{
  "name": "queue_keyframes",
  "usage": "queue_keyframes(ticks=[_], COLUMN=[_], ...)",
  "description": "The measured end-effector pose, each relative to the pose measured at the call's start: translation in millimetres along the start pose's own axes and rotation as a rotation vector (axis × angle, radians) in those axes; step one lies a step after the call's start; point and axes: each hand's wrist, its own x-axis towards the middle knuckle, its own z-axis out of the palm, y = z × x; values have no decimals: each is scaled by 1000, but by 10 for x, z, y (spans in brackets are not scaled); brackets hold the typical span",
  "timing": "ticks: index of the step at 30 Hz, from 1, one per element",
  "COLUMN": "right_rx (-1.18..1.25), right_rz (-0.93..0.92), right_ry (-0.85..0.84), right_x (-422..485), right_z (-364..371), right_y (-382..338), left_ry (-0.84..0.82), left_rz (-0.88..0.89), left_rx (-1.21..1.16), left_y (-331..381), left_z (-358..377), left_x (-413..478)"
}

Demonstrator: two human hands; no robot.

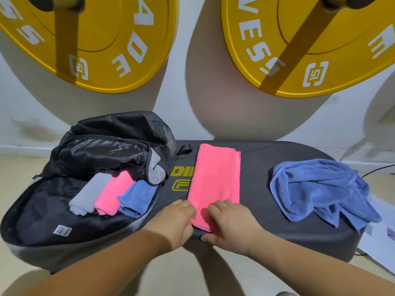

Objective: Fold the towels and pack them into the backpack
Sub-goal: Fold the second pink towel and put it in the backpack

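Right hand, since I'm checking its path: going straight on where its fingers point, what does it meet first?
The pink towel: the right hand grips its near end, fingers pointing away and slightly left along it. Beyond its left edge lies the dark pad, then perhaps the backpack; depth is unclear.

- We take this for a gym, or a home workout corner.
- Two big yellow weight plates, the left plate point(96, 50) and the right plate point(310, 50), fill the top of our view, each with white lettering and mounted on a bar end point(70, 3).
- The desk point(256, 189) is a dark padded exercise platform with yellow lettering point(179, 184).
- It sits low on a beige floor point(21, 171) against a plain white wall point(181, 116).
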Motion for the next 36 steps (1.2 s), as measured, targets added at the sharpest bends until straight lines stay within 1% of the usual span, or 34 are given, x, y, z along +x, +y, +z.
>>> queue_keyframes(ticks=[2,6,9,12,13,14,15,18,21,23,25,27,29,31,33,35,36], right_rx=[-8,110,256,329,349,368,382,477,667,660,562,407,171,9,-62,-40,-10], right_rz=[-16,-5,62,146,183,217,250,338,516,550,493,396,228,87,20,3,-2], right_ry=[18,-7,-30,-88,-119,-144,-171,-214,-174,-119,-78,-6,52,54,108,177,183], right_x=[-5,-73,-130,-177,-188,-195,-198,-197,-228,-250,-280,-309,-339,-351,-331,-284,-267], right_z=[5,-70,-204,-215,-199,-191,-191,-201,-198,-168,-147,-150,-135,-77,9,37,22], right_y=[-20,92,145,159,165,170,175,149,145,163,151,111,95,112,149,182,196], left_ry=[28,57,75,89,103,97,98,111,152,179,198,199,195,206,211,210,206], left_rz=[-52,-79,-10,140,157,145,116,-22,-127,-223,-286,-297,-282,-271,-266,-262,-261], left_rx=[-64,-102,-35,149,186,162,88,-211,-380,-497,-590,-634,-628,-601,-580,-571,-571], left_y=[-8,-36,-60,-75,-97,-119,-130,-160,-110,-95,-104,-124,-127,-123,-117,-121,-121], left_z=[-38,-1,97,170,197,215,209,174,123,108,99,107,122,129,124,121,114], left_x=[-1,-40,-68,-91,-97,-95,-84,-64,-77,-91,-82,-62,-39,-17,-4,10,11])
